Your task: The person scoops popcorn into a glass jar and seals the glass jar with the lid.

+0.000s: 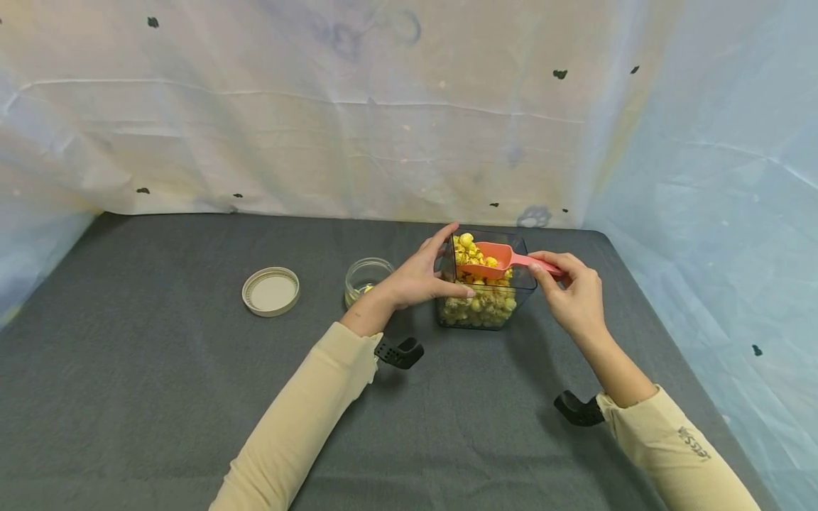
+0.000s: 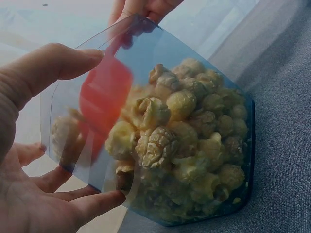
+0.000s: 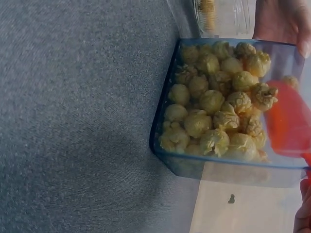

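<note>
A clear square tub [image 1: 520,284] of yellow popcorn [image 1: 482,305] stands on the grey table. My left hand [image 1: 418,277] holds the tub's left wall, thumb on the near side, fingers at the far rim. My right hand [image 1: 569,287] pinches the handle of a red scoop [image 1: 495,259] heaped with popcorn, held just above the tub. In the left wrist view the tub [image 2: 146,53], popcorn [image 2: 194,145] and scoop [image 2: 104,97] show through the wall. The right wrist view has the tub [image 3: 167,111], popcorn [image 3: 214,111] and scoop [image 3: 289,121].
A small open glass jar [image 1: 366,278] with a few kernels stands left of the tub, behind my left wrist; it also shows as the jar [image 3: 223,17]. Its round lid [image 1: 271,291] lies farther left. A draped sheet [image 1: 319,128] backs the table.
</note>
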